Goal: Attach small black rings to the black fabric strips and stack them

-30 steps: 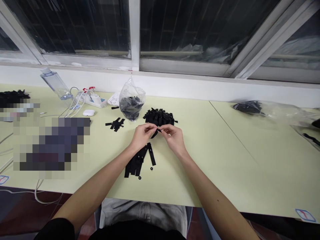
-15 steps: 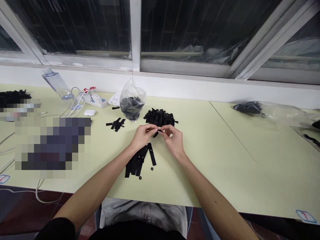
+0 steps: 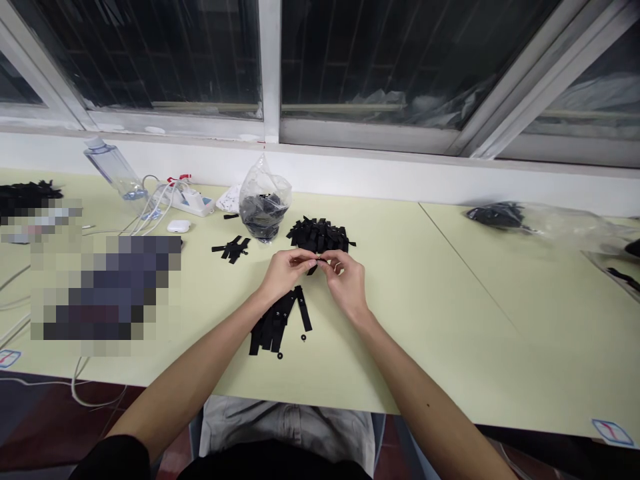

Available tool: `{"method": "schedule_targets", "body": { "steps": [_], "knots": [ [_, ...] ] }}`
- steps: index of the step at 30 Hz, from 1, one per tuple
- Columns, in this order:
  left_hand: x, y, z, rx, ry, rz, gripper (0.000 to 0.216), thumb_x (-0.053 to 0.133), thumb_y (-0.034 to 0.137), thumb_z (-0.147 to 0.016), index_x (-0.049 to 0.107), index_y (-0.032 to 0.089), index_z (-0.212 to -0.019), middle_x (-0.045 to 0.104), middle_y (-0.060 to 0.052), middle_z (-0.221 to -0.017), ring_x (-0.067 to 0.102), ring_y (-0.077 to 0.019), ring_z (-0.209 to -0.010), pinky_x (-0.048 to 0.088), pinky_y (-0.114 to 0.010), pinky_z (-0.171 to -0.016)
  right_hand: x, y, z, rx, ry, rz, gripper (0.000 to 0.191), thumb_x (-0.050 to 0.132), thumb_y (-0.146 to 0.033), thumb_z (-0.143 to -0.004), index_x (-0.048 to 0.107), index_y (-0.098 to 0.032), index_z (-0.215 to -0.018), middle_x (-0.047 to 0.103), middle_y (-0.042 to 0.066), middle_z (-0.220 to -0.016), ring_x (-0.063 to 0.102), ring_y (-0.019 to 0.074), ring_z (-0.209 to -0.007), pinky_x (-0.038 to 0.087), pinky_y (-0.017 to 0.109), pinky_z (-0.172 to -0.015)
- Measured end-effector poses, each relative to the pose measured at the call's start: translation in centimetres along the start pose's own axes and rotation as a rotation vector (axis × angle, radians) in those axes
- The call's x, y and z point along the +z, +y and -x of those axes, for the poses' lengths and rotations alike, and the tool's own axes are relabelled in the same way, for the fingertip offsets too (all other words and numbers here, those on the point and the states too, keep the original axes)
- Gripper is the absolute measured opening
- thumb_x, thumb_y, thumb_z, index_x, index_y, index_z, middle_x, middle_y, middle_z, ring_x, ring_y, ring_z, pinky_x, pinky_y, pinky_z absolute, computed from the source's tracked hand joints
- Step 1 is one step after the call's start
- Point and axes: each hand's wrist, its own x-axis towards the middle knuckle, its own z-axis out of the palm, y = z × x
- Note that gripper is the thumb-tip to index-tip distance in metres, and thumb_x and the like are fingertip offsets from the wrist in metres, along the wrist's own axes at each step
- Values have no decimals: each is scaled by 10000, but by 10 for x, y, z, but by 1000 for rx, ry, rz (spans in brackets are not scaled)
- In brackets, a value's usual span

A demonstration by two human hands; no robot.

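Fingertips of my left hand [image 3: 287, 270] and my right hand [image 3: 346, 277] meet above the table, both closed in a pinch on a small black strip [image 3: 313, 270]. Most of that strip is hidden by the fingers. Just beyond the hands lies a heap of black strips [image 3: 320, 233]. Nearer to me, partly under my left wrist, several flat black strips [image 3: 274, 327] with small white marks are fanned out. Two small black rings, one ring [image 3: 303, 337] and another ring [image 3: 280, 356], lie beside them.
A clear plastic bag [image 3: 265, 207] of black pieces stands behind a small group of strips [image 3: 233, 249]. Leftward are a white earbud case [image 3: 179, 226], a power strip [image 3: 195, 200] with cables and a tilted bottle [image 3: 117, 170]. Another plastic bag [image 3: 560, 223] lies at right.
My fingertips have drawn slightly closer together around the black strip, and the right hand has shifted a little to the left. Everything on the table stays in place.
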Motion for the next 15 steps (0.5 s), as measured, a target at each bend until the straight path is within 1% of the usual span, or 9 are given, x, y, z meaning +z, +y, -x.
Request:
{"method": "schedule_targets", "body": {
  "steps": [4,8,15],
  "knots": [
    [1,0,1,10,3,22,220,698,330,-828,748,167,-967,738,-86,-946,692,-202,-866,546,-323,-810,0,1,0,-14,-17,42,149,573,-201,-828,704,-210,-899,717,26,-876,551,162,-657,448,312,-633],
    [0,0,2,15,12,-13,209,682,316,-840,760,173,-972,743,-85,-950,695,-204,-873,551,-333,-825,0,2,0,-29,-26,67,161,558,-190,-828,708,-210,-885,724,32,-890,560,169,-662,459,324,-669],
    [0,0,3,-13,10,-10,206,692,302,-831,774,171,-968,754,-92,-961,703,-212,-876,557,-342,-832,-1,0,2,-45,-41,108,165,531,-172,-833,687,-213,-868,713,31,-867,567,179,-678,450,323,-674]
  ]
}}
